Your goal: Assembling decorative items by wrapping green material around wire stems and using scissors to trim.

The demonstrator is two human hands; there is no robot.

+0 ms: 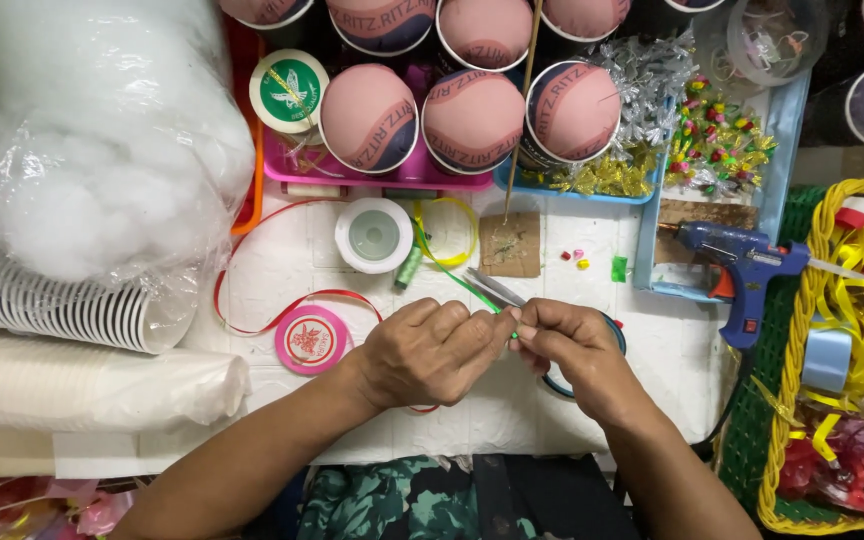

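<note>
My left hand [430, 350] and my right hand [572, 352] meet fingertip to fingertip over the white table [642, 355]. Both pinch a thin green ribbon [470, 288] that runs up and left from my fingers toward a yellow-green ribbon loop [444, 232]. A pair of scissors [495, 288] lies just above my fingers. A dark ring-shaped roll [558, 385] shows under my right hand, mostly hidden by it.
A blue glue gun [742, 268] rests right of my hands. A pink ribbon spool [310, 340] with red ribbon, a white tape roll [374, 236] and a cardboard scrap [510, 244] lie nearby. Pink-topped cups [472, 118] line the back. A stuffing bag [92, 130] and stacked cups [52, 305] fill the left; a yellow basket [852, 360] stands right.
</note>
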